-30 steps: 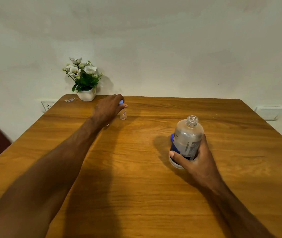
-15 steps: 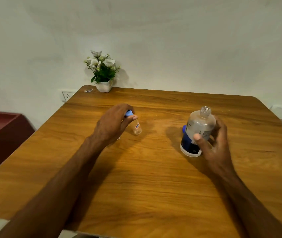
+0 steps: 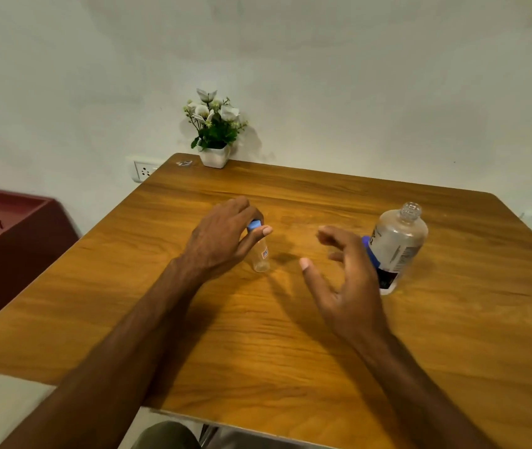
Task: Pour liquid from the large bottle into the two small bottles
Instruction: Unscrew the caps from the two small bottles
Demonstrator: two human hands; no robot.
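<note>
The large bottle (image 3: 396,247) stands on the table (image 3: 290,335) at the right, uncapped, its clear neck open at the top. Its body is translucent with a printed label and a dark band near the base; the liquid level inside cannot be judged. A blue object, partly hidden, sits just beside its lower left side, behind the right hand. One small bottle (image 3: 260,257) stands near the table's middle, clear, with a small label on its side and a blue cap (image 3: 253,225) on top. It looks empty or nearly so, though this is uncertain. A second small bottle is not identifiable.

At the far edge of the table a white pot of flowers (image 3: 214,131) stands against the wall, with a small scrap (image 3: 184,163) lying just left of it. A wall socket (image 3: 143,171) shows beyond the table's left corner, and a dark red unit (image 3: 15,241) stands at the far left. The surface between the two bottles is bare wood.

The left hand (image 3: 222,238) is curled over the small bottle, thumb and fingers pinching its blue cap. The right hand (image 3: 344,280) hovers between the two bottles, fingers spread and curved, holding nothing, apart from the small bottle and overlapping the large bottle's lower left side.
</note>
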